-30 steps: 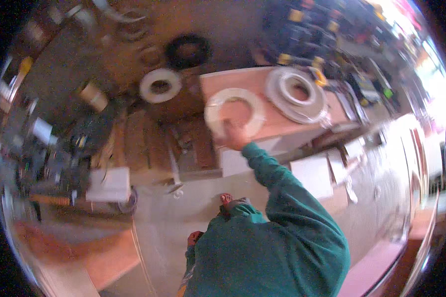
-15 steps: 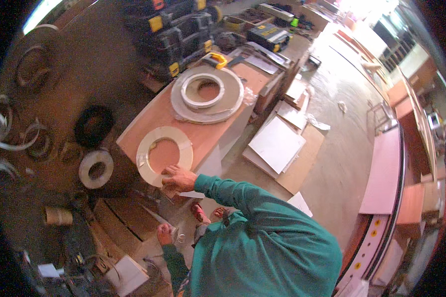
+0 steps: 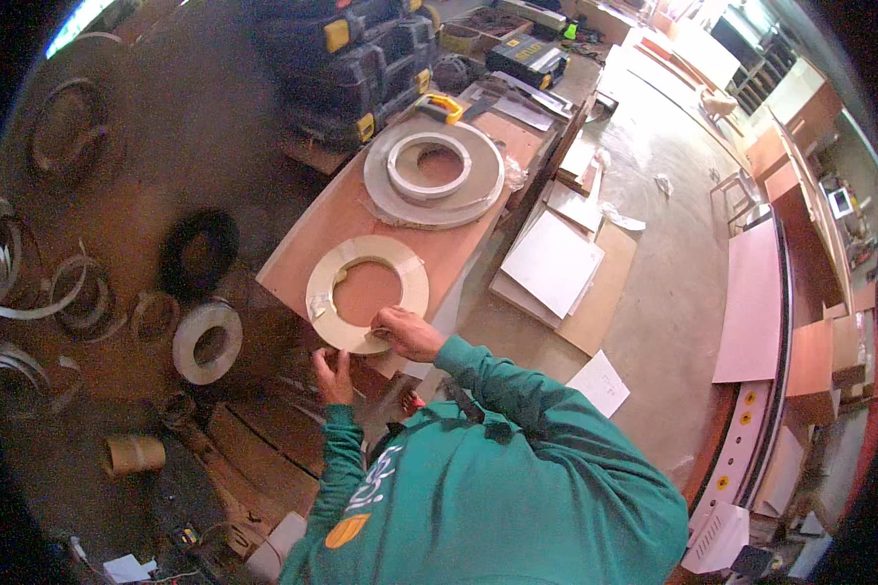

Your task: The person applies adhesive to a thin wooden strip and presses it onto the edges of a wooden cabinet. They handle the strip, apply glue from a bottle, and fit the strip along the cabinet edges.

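Note:
A cream roll of flat tape (image 3: 329, 287) lies on a pinkish wooden board (image 3: 288, 269), with small clear tape pieces on it. My right hand (image 3: 404, 330) grips the roll's near rim with curled fingertips. Just left of it, my left hand (image 3: 333, 376) is raised at the roll's near-left edge, fingers apart; whether they touch it is unclear. Farther along the board sit a wide, plastic-wrapped roll (image 3: 388, 197) and a smaller white ring (image 3: 398, 180) on top, beside a yellow-handled tool (image 3: 440, 106).
Stacked dark toolboxes (image 3: 334, 80) stand behind the board. Loose coils, including a black one (image 3: 199, 253) and a white one (image 3: 207, 342), lie left. A cardboard tube (image 3: 133, 454) is lower left. White panels (image 3: 548, 262) lie on the right floor, near a long machine with pink boards (image 3: 748, 301).
My left hand has risen to the roll's edge. My right hand has shifted onto the near rim. The view has swung rightward since a second ago.

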`<state>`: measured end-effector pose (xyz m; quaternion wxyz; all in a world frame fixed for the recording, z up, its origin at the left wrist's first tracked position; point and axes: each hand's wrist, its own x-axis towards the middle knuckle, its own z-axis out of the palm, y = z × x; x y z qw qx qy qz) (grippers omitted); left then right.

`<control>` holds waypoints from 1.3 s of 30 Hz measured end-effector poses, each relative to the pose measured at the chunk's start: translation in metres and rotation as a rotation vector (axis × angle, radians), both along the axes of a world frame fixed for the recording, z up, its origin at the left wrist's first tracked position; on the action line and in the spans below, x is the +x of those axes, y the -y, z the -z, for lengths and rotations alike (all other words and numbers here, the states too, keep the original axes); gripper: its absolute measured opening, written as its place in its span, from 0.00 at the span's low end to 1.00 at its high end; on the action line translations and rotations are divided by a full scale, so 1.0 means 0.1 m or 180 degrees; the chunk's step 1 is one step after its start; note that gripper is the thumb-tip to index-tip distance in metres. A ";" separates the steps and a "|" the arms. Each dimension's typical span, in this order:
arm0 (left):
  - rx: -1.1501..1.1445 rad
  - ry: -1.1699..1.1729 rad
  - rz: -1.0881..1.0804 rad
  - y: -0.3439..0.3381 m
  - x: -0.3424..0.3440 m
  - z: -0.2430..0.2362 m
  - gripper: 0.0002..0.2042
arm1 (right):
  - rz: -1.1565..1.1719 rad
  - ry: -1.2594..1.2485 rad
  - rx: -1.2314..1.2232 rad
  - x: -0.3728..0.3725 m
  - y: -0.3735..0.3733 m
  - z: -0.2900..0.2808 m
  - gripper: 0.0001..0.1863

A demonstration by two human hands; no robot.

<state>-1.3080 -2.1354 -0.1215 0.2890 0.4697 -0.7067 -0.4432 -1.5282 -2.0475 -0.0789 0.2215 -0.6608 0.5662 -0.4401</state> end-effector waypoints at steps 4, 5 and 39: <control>0.1480 -0.1995 -0.0113 0.03 -0.14 0.01 0.23 | -0.0190 0.4023 0.0546 -0.08 0.12 0.26 0.08; 0.2126 -0.2618 -0.0136 0.01 -0.24 -0.10 0.24 | -0.0184 0.5099 0.0780 -0.03 0.12 0.36 0.08; -0.0096 -0.1318 0.1495 -0.12 -1.44 -1.45 0.31 | 0.1142 0.1816 0.0628 -0.71 -0.62 -0.32 0.52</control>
